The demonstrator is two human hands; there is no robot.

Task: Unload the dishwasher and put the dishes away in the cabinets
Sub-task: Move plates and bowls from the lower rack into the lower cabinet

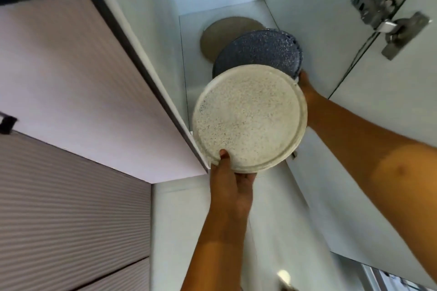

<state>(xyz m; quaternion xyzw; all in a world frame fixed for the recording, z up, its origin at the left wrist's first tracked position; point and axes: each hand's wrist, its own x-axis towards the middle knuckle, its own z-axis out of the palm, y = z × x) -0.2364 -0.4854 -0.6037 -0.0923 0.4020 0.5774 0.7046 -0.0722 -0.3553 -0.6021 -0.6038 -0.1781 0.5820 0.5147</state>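
Overhead, blue plate [260, 53] behind white plate [249, 118].

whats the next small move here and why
Probably ease the blue plate deeper into the cabinet with the right hand, which is at its rim, fingers hidden. It sits ahead of the white plate, which the left hand grips by the near rim, so the white one likely has to wait its turn.
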